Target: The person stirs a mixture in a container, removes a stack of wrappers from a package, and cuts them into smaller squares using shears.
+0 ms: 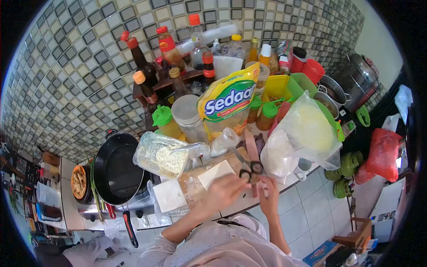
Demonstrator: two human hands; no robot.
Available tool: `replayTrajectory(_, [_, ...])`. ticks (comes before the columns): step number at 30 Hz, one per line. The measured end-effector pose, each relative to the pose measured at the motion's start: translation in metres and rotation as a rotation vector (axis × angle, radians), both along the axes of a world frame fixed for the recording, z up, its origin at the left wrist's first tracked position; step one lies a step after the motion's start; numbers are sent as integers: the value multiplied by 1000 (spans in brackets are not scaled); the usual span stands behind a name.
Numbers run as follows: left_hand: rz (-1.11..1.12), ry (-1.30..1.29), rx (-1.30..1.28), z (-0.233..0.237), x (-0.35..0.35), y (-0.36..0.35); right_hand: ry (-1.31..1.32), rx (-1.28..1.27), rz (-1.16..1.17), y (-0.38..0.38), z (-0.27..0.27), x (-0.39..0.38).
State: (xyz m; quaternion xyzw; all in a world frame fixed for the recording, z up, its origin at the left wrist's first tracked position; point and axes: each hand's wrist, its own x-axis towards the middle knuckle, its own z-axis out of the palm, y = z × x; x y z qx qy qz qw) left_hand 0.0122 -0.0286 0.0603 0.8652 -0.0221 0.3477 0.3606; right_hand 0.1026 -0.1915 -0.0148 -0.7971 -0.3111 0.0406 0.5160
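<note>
My left hand (224,191), slightly blurred, is over the front of the wooden board (189,184), its fingertips pinched together by the scissors' handles. My right hand (268,194) is just to the right, fingers curled and closed, near the pink knife (251,149). What either hand pinches is too small to make out. Between and beyond them lie scissors (250,170) with black handles, blades pointing away. One white square sheet (215,174) rests on the board; another white square sheet (170,196) overlaps its left edge. Behind the board stands a clear tub (162,155) with white paste.
A black frying pan (116,169) sits on the stove at left, handle toward me. Bottles and jars crowd the back, around a yellow Sedaap bag (229,100). Plastic bags (289,147) and a white mug (304,167) stand at right, close to the counter edge.
</note>
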Motion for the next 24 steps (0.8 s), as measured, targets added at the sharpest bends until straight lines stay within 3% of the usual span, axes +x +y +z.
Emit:
replayTrajectory(1, [-92,-43,150,-4,-7,-1,5,-5,13,-6,8,-2])
replayTrajectory(3, [-137,-6,221,-9,-17,-9,382,271,-114,-20,26,-12])
replayTrajectory(4, [-198,23,299,-11,-19,-14,388,262,-106,-22,42,-15])
replayTrajectory(6, [-207,60,344,-13,-18,-24,-42,59,-66,-23,72,-16])
replayTrajectory(10, [-298,71,521,-38,-12,-45,-299,-140,38,-25,78,-17])
replayTrajectory(12, [-374,99,624,-47,-9,-53,-95,-395,100,-33,72,-20])
replayTrajectory(15, [-389,95,716,-56,-11,-63,77,-455,86,-38,58,-20])
replayTrajectory(22, [-394,168,692,-61,-21,-60,351,-391,120,-45,29,-19])
replayTrajectory(24, [-398,175,422,-49,-24,-51,684,-293,143,-49,12,-15])
